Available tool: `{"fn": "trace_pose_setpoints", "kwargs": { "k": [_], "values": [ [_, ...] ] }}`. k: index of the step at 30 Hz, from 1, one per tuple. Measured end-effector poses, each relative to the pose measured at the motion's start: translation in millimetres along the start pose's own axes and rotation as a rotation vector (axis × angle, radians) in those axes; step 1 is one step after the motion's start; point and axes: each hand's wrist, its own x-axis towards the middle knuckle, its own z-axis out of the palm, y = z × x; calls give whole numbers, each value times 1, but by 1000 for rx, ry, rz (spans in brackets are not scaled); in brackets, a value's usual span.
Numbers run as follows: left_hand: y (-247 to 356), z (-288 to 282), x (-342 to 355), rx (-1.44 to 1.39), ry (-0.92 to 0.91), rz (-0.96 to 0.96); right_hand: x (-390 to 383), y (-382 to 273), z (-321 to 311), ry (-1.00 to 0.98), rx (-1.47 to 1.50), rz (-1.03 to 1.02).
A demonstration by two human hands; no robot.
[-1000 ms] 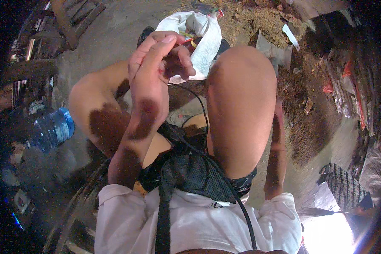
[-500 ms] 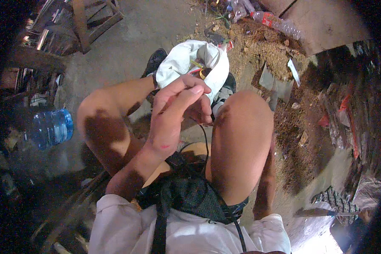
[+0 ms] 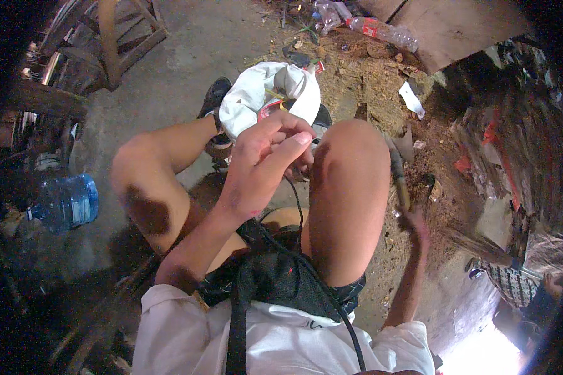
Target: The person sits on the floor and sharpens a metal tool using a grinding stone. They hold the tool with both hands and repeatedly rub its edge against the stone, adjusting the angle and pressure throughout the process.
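My left hand (image 3: pixel 266 156) is raised between my knees with its fingers curled and thumb bent inward; whatever is in it, if anything, I cannot make out. Behind it a white sack (image 3: pixel 244 103) with coloured items inside rests near my shoes. Outside my right knee, my right hand (image 3: pixel 414 224) is wrapped round the handle of a long, narrow tool (image 3: pixel 398 172), darker at its upper end and slightly blurred.
A large blue water jug (image 3: pixel 72 202) lies at the left. Wooden frames (image 3: pixel 109 44) stand upper left. Plastic bottles (image 3: pixel 381 34) lie on debris beside a board (image 3: pixel 460 28). A pile of dry strips and scraps (image 3: pixel 500 150) fills the right, with patterned cloth (image 3: pixel 507 284) below.
My right hand has swung out to the right from behind the knee, bringing the tool into view. My left hand sits lower in the picture than a second ago, still curled.
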Motion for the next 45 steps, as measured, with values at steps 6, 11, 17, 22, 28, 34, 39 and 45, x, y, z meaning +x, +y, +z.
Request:
{"fn": "trace_pose_setpoints", "kwargs": {
  "k": [6, 11, 17, 22, 28, 34, 39, 45],
  "values": [
    [8, 5, -2, 7, 4, 53, 52, -155, -125, 329, -590, -572],
    [2, 10, -1, -18, -24, 58, 148, -269, -191, 585, -1135, -702],
    [6, 4, -12, -10, 1, 75, 130, -313, -128, 501, -1327, -714],
    [3, 2, -13, -35, -42, 67, 133, -224, -131, 524, -1312, -627],
    [-4, -2, -12, -1, -6, -9, 68, -177, -94, 648, -1075, -584],
    [-10, 2, -2, -2, -38, 4, 133, -294, -161, 995, -1163, -488],
    [3, -7, -6, 47, 66, 27, 144, -381, -101, 1224, -854, -525],
    [11, -9, -1, 65, 33, 23, 173, -417, -93, 1361, -835, -565]
  ]
}}
